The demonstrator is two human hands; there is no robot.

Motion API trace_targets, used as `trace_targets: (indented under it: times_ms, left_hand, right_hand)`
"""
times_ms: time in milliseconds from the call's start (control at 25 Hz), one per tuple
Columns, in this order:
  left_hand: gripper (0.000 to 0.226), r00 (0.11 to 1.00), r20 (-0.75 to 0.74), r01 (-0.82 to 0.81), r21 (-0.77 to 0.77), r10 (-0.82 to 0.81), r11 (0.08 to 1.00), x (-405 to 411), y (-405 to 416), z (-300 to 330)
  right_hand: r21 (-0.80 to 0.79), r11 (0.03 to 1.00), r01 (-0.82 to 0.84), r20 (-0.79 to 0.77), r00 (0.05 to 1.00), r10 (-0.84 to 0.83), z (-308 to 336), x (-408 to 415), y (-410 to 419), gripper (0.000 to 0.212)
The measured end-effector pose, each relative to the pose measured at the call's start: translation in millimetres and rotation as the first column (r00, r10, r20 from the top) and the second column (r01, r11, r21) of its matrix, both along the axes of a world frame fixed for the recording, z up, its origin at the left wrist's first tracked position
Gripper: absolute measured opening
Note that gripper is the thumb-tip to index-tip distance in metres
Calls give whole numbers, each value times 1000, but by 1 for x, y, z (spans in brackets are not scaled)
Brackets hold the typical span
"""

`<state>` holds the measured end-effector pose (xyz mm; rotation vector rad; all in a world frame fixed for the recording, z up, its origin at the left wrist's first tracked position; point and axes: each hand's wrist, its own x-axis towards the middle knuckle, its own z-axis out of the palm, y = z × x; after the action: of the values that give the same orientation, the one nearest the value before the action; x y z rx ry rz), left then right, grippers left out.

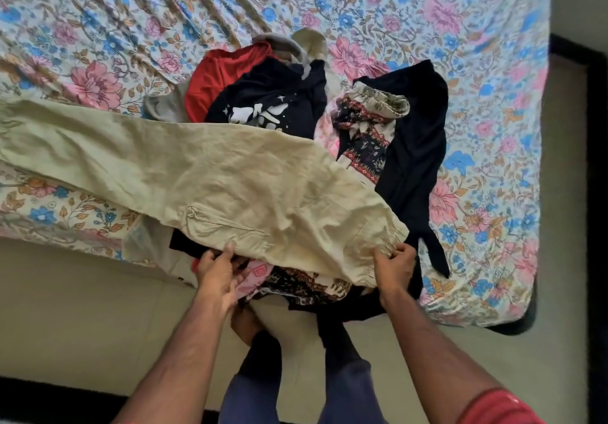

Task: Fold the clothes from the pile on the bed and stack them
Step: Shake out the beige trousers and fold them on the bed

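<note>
A pair of pale beige trousers [197, 173] lies stretched across the clothes pile, its legs running to the left edge of the view. My left hand [217, 275] grips the near waist edge at the left. My right hand [393, 267] pinches the same edge at the right. Under and behind the trousers lies the pile: a red garment [223, 78], a dark navy printed shirt [273, 97], a patterned cloth [368, 120], a black garment [418, 147] and a grey piece [164, 104].
The bed [493, 61] carries a floral sheet in pink and blue. Its near edge runs along the bottom left, with beige floor [82, 325] below. More patterned cloth [306, 285] hangs over the bed edge by my legs.
</note>
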<state>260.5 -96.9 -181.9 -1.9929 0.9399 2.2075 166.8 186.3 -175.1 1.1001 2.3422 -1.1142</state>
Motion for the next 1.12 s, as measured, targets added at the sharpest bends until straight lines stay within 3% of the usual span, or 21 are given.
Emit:
trace_targets:
  times_ms: [120, 200, 280, 360, 400, 480, 520, 560, 600, 720, 840, 960, 1040, 1120]
  left_hand:
    - [8, 995, 84, 68, -142, -56, 988, 2, 3, -3]
    - [28, 919, 347, 332, -429, -186, 840, 3, 15, 1]
    - [44, 835, 478, 542, -624, -273, 563, -4, 31, 14]
    - [54, 733, 534, 664, -697, -421, 272, -19, 46, 27]
    - [61, 624, 596, 729, -677, -506, 101, -27, 50, 26]
    - [83, 304, 755, 791, -540, -581, -288, -45, 55, 20]
    - [95, 155, 803, 770, -463, -576, -439, -53, 57, 15]
    - [107, 46, 820, 746, -408, -570, -527, -60, 58, 9]
    - [116, -19, 817, 739, -377, -576, -559, -65, 59, 5]
    - [130, -65, 807, 773, -331, -587, -541, -76, 67, 1]
    - [131, -149, 790, 810, -248, -595, -531, -84, 78, 3]
    - [125, -245, 708, 806, -231, -662, -545, -94, 105, -1]
    - [125, -328, 655, 782, -217, -681, -585, -100, 125, -9]
    - [123, -321, 628, 802, -218, -709, -556, -106, 138, -13]
  right_hand:
    - [-318, 925, 207, 142, 975, -169, -15, -10, 20, 74]
    - [-401, 887, 228, 201, 967, -158, -13, -14, 29, 68]
    - [-431, 883, 186, 249, 965, -82, -17, -16, 44, 56]
    - [-488, 856, 167, 301, 954, -14, -24, -17, 58, 59]
    - [-506, 846, 167, 314, 950, 0, -27, -18, 62, 62]
    - [-553, 821, 140, 251, 968, 4, -28, -21, 66, 59]
    - [-599, 789, 134, 194, 981, -19, -29, -22, 67, 58]
    - [-652, 747, 131, 149, 988, -44, -28, -21, 66, 58]
    - [-698, 704, 130, 129, 990, -56, -29, -20, 64, 58]
    - [-734, 664, 144, 161, 986, -36, -29, -20, 62, 50]
    - [-621, 780, 76, 44, 997, -62, -22, -40, 69, 40]
    - [-484, 874, 37, -89, 992, -92, -12, -64, 98, 43]
    - [-378, 926, 14, -73, 996, -45, -11, -74, 126, 62]
    - [-305, 945, -121, -5, 992, 125, -14, -81, 141, 66]
